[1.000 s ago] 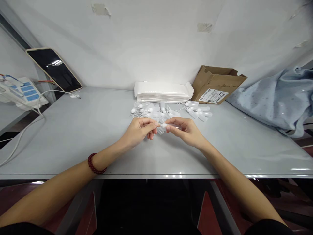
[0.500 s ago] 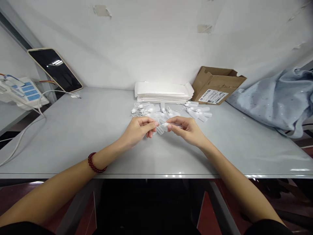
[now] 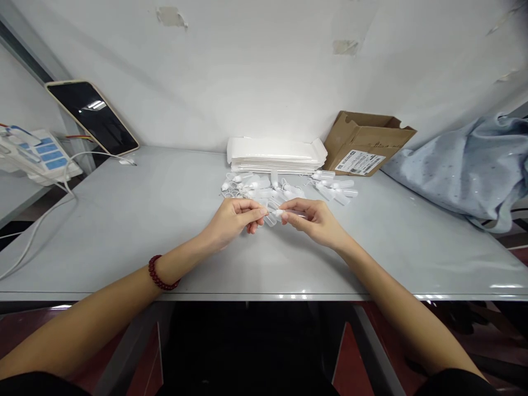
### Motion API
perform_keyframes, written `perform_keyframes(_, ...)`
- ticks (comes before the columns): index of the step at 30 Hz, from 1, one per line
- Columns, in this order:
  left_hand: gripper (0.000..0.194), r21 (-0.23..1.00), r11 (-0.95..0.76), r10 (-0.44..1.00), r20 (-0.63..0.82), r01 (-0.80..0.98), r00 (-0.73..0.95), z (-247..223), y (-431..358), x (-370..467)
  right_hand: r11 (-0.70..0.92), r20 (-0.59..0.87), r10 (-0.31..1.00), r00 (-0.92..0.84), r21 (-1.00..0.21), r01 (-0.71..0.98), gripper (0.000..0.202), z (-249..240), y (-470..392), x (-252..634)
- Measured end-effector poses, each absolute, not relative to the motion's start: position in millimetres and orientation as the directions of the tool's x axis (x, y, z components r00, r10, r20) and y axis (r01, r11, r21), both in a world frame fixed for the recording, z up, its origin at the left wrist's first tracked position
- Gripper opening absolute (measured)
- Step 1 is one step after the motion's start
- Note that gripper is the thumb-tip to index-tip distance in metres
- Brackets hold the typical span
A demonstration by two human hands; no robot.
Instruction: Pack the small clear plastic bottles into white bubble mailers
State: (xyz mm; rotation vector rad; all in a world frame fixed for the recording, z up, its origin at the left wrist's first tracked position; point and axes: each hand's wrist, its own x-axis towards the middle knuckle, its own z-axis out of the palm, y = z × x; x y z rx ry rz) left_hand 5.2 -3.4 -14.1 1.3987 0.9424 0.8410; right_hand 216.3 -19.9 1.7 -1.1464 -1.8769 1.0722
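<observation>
My right hand (image 3: 315, 221) pinches a small clear plastic piece with a white tip (image 3: 278, 213) between thumb and forefinger. Facing it, my left hand (image 3: 239, 218) has thumb and fingertips pressed together at the white tip's left; a thin cord or wire seems to run into them, too fine to be sure. Just beyond both hands lies a loose pile of similar clear and white pieces (image 3: 258, 184) with thin white loops. Several more such pieces (image 3: 336, 190) lie to the right of the pile.
A stack of flat white trays or cartons (image 3: 276, 151) stands against the wall. To its right are an open cardboard box (image 3: 363, 144) and a light blue cloth bag (image 3: 462, 170). A phone (image 3: 94, 118), a white cable (image 3: 68, 181) and a power strip (image 3: 45, 154) are at the left.
Both hands have stayed almost in place, fingers still pinched. The white tip has shifted very slightly down and left with my right fingertips.
</observation>
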Motion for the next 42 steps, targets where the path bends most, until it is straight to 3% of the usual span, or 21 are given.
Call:
perform_keyframes(23,0.019,0.99,0.122,0.879,-0.075,-0.069,0.471,-8.7,1.3,1.9,0.27,0.148,0.918,-0.369,-0.912,0.308,0.025,7.8,-24.7,217.9)
perform_keyframes(32,0.021,0.989,-0.072,0.895,0.007,0.129,0.445,-3.8,-3.7,3.4,0.307,0.164,0.914,-0.371,-0.878,0.367,0.023,7.1,-24.3,215.6)
perform_keyframes(42,0.022,0.986,-0.083,0.906,0.014,0.147,0.424,-8.9,-2.6,1.3,0.255,0.129,0.925,-0.358,-0.908,0.332,0.024,-0.6,-25.1,210.3)
